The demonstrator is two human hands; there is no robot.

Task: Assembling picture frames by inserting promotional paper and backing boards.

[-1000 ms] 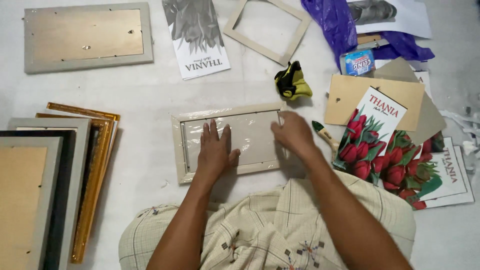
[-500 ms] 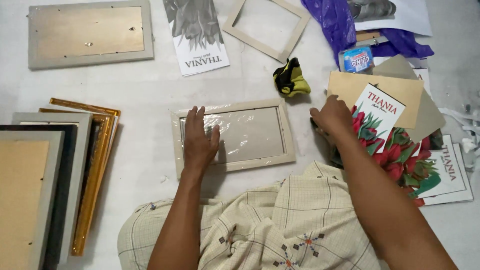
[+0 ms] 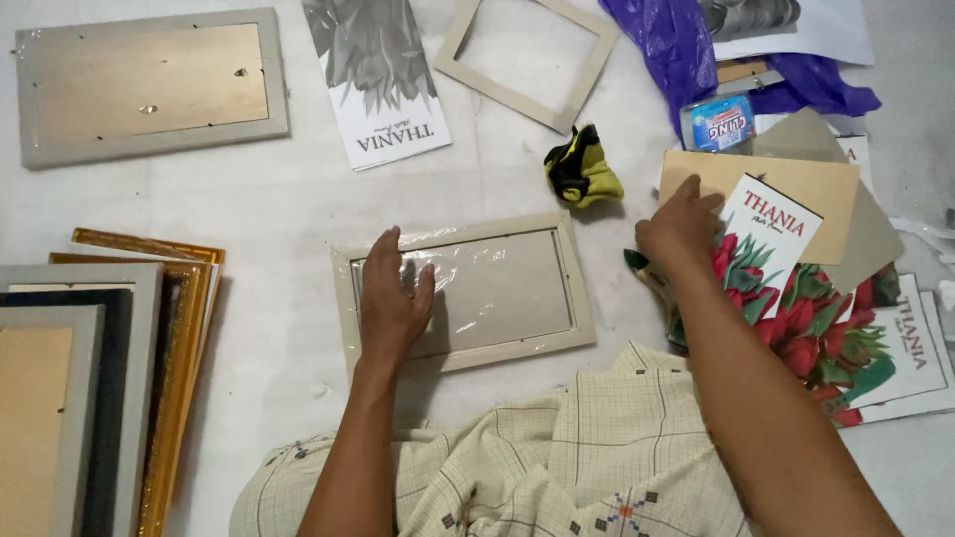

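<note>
A: Where is the left hand (image 3: pixel 391 303) placed?

B: It is laid flat, fingers spread wide, on the left part of a pale picture frame (image 3: pixel 465 290) that lies face down on the white floor (image 3: pixel 279 189). Nothing is gripped; the frame's plastic-wrapped back is only pressed under the palm.

A: And the right hand (image 3: pixel 678 227)?

B: It is set on a print of red tulips (image 3: pixel 786 288), just right of the frame. The fingers are curled at the print's upper left corner, against a brown cardboard sheet (image 3: pixel 796 184) that lies under the print's top edge. Whether the print is pinched or only touched cannot be told.

A: What is seen around them?

B: A crumpled yellow and black cloth (image 3: pixel 582 169) is seen just above the frame. Further up, an empty pale frame (image 3: pixel 527 55) and a grey leaf print (image 3: pixel 378 75) are laid. A large silver-grey frame (image 3: pixel 149 88) is placed at the upper left. A stack of frames (image 3: pixel 99 368), gold and grey-edged, is piled at the left edge. A purple plastic bag (image 3: pixel 686 45) and a small blue packet (image 3: pixel 718 121) are found at the upper right. A checked cream cloth (image 3: pixel 557 467) is spread over the person's lap.
</note>
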